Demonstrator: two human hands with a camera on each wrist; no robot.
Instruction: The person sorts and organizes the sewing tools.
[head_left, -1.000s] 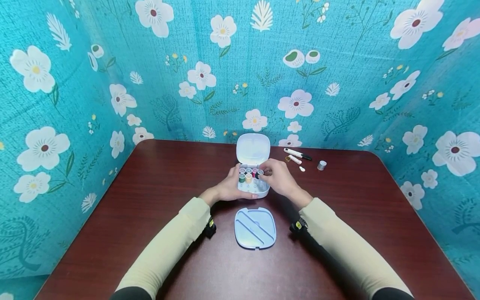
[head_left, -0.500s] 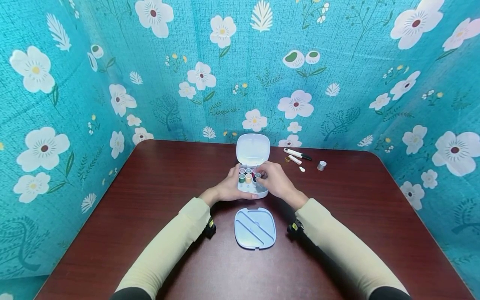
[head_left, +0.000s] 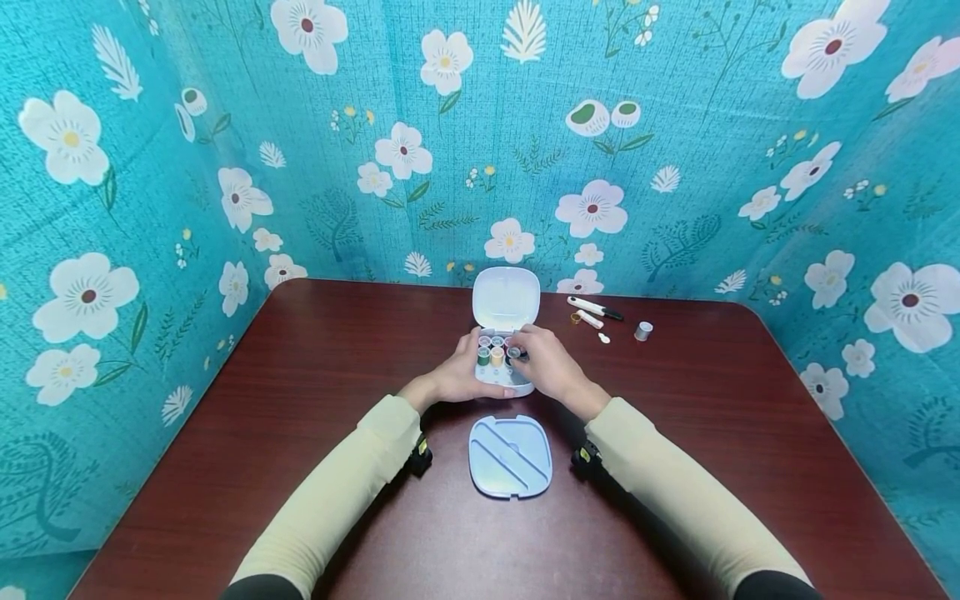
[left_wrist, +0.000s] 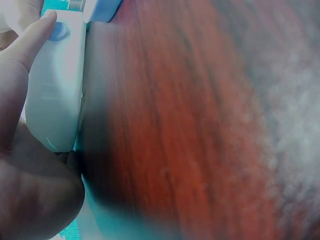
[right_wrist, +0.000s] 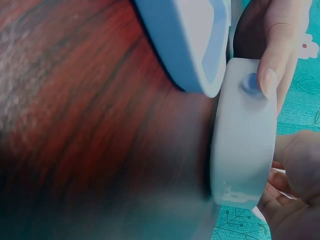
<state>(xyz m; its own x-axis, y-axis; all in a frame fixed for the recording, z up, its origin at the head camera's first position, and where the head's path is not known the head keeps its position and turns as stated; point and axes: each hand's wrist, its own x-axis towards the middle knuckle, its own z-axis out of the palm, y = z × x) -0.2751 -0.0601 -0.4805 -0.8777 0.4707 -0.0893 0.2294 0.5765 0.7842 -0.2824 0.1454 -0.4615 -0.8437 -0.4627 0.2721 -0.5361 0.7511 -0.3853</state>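
Toward the back of the table (head_left: 187,450): a white box (right_wrist: 243,145) sits with its lid (head_left: 506,297) tipped up behind it.
Left hand (head_left: 459,377): grasps the box round its left side, the thumb lying along the front wall with its tip at the blue button (left_wrist: 59,31).
Right hand (head_left: 551,362): reaches in over the box's right side, thumb and finger pinching a dark spool (head_left: 513,353); the other fingers are partly hidden.
Dark spool: inside the box, upright, at the right end of the front row of spools.
Front row: a green spool (head_left: 483,357) at the left, then a cream spool (head_left: 497,357) just beside the dark one.
Back row: three more spools, the pink one (head_left: 509,341) partly covered by the right hand.
Blue tray (head_left: 510,467): flat on the table on the person's side of the box, slanting ridges facing up.
Small things to the right: a white stick with a black end (head_left: 588,306), a white piece by a yellow ring (head_left: 591,319), a tiny white tab (head_left: 604,338) and a silvery thimble (head_left: 643,332).
Backdrop: turquoise flowered cloth (head_left: 480,125).
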